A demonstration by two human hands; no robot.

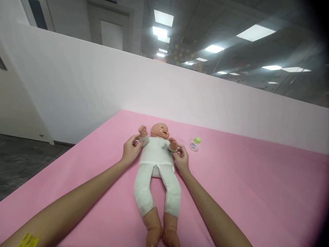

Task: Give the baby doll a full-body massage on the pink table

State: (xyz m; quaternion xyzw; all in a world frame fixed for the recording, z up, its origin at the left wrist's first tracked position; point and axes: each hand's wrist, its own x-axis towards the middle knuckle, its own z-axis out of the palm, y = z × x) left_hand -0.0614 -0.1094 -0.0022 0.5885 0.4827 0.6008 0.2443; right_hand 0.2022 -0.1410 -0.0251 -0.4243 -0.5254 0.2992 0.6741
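A baby doll [157, 152] with a white cloth body lies on its back on the pink table cover [102, 192], head toward the wall and feet toward me. My left hand [132, 150] closes its fingers on the doll's arm at the left of the picture, just below the plastic hand. On the other side my right hand [182, 160] grips the doll's other arm near the wrist. Both doll hands point upward. Right of my right hand stands a small clear bottle [194, 145] with a green cap and a printed label.
A white partition wall [195, 99] runs along the far side of the table. At the left are a pale door [17, 99] and a dark floor [23, 157] beyond the table's edge.
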